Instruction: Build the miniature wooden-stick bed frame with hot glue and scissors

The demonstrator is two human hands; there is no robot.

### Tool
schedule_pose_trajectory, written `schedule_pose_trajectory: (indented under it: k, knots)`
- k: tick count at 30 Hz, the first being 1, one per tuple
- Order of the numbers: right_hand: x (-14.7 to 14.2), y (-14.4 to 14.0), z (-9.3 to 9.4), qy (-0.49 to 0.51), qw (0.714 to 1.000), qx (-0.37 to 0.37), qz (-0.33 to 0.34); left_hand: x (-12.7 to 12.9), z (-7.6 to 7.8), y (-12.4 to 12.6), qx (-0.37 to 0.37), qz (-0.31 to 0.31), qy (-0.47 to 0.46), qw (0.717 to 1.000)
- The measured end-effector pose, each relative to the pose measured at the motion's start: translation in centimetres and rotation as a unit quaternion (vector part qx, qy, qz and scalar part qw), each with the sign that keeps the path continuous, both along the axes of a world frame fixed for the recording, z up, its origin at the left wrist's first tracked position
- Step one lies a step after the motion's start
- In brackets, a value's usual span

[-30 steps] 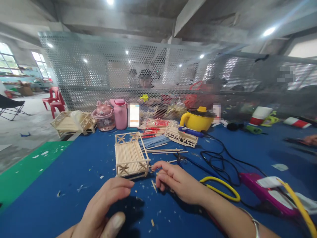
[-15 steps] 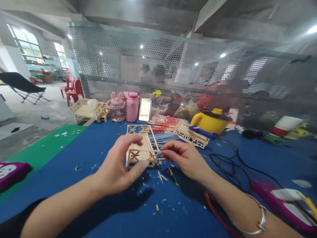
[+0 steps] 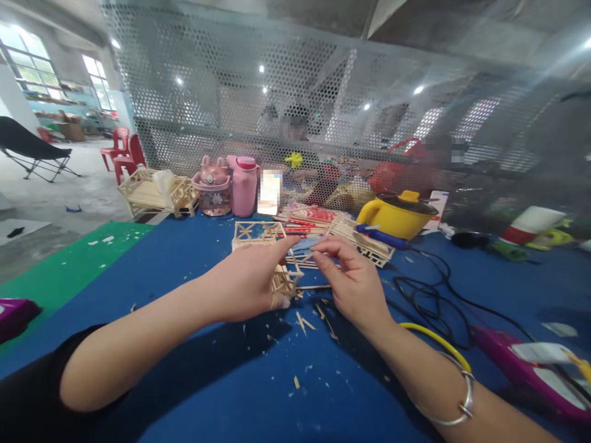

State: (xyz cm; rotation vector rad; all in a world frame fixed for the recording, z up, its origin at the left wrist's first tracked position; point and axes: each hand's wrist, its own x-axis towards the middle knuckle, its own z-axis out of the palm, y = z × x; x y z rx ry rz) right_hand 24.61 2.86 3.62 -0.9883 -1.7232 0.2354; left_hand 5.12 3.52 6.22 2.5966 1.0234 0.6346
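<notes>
A small wooden stick model (image 3: 258,231), with slatted floor and crossed railings, rests on the blue tabletop. My left hand (image 3: 247,277) is wrapped over its near left part, thumb low at the front corner and index finger stretched across the top. The hand hides much of the model, including the other fingers' hold. To the right of the model, my right hand (image 3: 355,280) is raised with thumb and forefinger pinched together. Whatever lies between those fingertips is too small to make out. A thin stick (image 3: 314,287) lies between the model's corner and my right hand.
Wood scraps (image 3: 305,321) litter the blue table (image 3: 221,381). Behind stand a second stick model (image 3: 152,194), pink bottle (image 3: 244,187), lit phone (image 3: 269,194), stick bundles (image 3: 314,215) and yellow pot (image 3: 401,216). Black cable (image 3: 429,289) loops at right. A perforated screen (image 3: 207,111) stands behind.
My left hand has moved from in front of the model to over it. My right hand has lifted away from the model's corner. The model has shifted slightly right; the view has tilted down.
</notes>
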Motion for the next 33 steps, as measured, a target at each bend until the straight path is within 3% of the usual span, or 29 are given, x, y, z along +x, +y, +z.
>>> schedule_pose_trajectory:
  k: [4, 8, 15, 33]
  knots:
    - [-0.4, -0.3, -0.1, -0.053, 0.999, 0.009, 0.008, 0.4, 0.6, -0.3, 0.000, 0.011, 0.035, 0.999]
    - [-0.8, -0.4, -0.6, -0.062, 0.998, -0.017, 0.018, 0.8, 0.2, -0.1, 0.005, 0.013, 0.042, 0.999]
    - [-1.1, -0.3, -0.8, -0.065, 0.997, -0.028, 0.018, 1.2, 0.0, -0.6, 0.069, 0.065, 0.078, 0.992]
    - [-1.1, -0.4, -0.6, -0.052, 0.995, -0.072, 0.036, 2.1, -1.0, -0.5, 0.089, 0.073, 0.010, 0.993]
